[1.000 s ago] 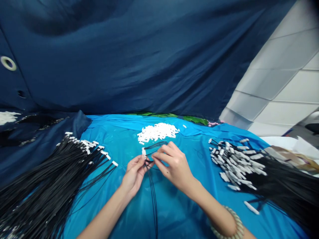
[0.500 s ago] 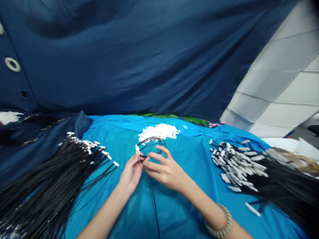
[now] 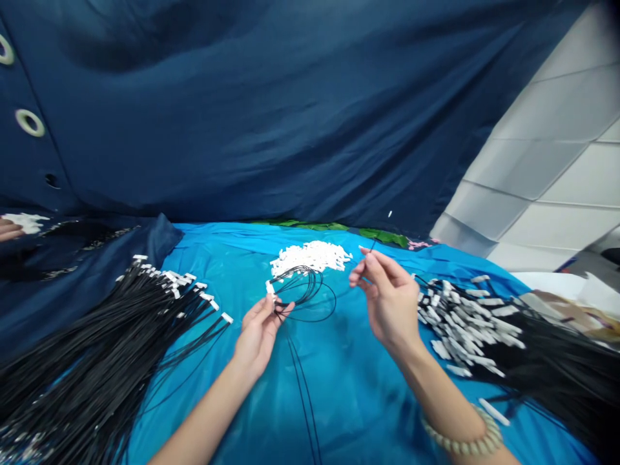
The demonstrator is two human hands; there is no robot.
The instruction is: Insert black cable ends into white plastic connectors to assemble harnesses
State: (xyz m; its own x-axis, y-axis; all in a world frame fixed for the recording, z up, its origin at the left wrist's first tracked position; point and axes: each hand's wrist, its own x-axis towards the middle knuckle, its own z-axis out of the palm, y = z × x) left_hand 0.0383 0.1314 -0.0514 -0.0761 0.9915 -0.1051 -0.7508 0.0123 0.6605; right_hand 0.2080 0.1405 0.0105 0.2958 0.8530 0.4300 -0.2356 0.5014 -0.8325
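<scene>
My left hand pinches a white connector with thin black wires coming off it. The wires curl into loops on its right, and two strands hang down toward the front. Apart from it, my right hand is raised to the right with thumb and fingers pinched together. A short, thin dark piece sticks up at those fingertips; its kind is unclear. Beyond my left hand lies a heap of small white connector pieces.
Bundles of black wires with white connectors lie on the left and right of the blue sheet. A dark curtain hangs behind. A small white piece shows against it. Another person's hand is at far left.
My right hand has left the wires at my left hand and moved up and right. My left hand still holds the connector; a wider wire loop now shows. Another person's hand appeared at far left.
</scene>
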